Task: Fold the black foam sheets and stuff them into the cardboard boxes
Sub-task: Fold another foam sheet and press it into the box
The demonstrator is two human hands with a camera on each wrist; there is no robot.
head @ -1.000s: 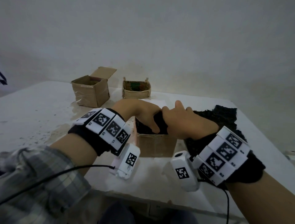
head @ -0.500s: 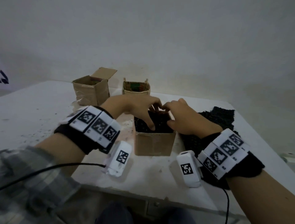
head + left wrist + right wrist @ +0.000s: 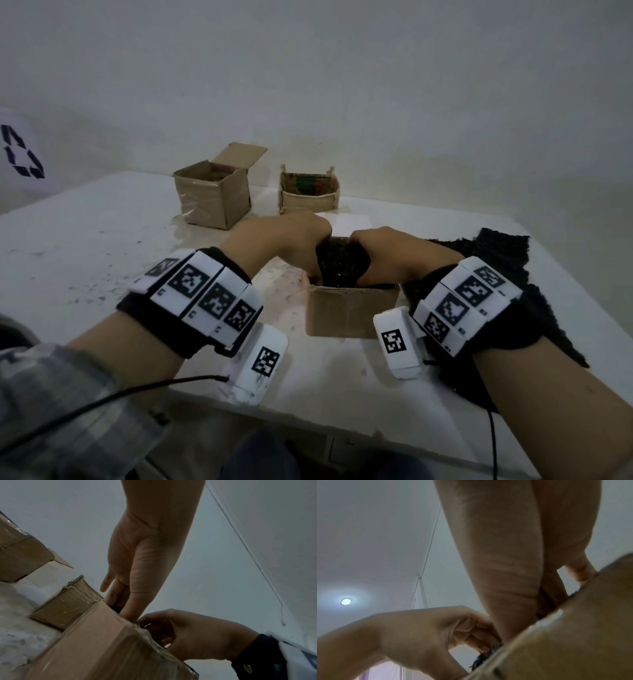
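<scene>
Left hand [image 3: 294, 236], right hand [image 3: 387, 251] grip foam [image 3: 342, 265]; lamp [image 3: 346, 601] in right-wrist view only.

A bare makeshift workroom: plain white walls [image 3: 342, 85], a stained white table [image 3: 85, 257] (1 ceiling lamp [image 3: 346, 601] overhead).

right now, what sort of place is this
Likely a bare room used as a makeshift packing station: white table, three open boxes, black foam.
</scene>
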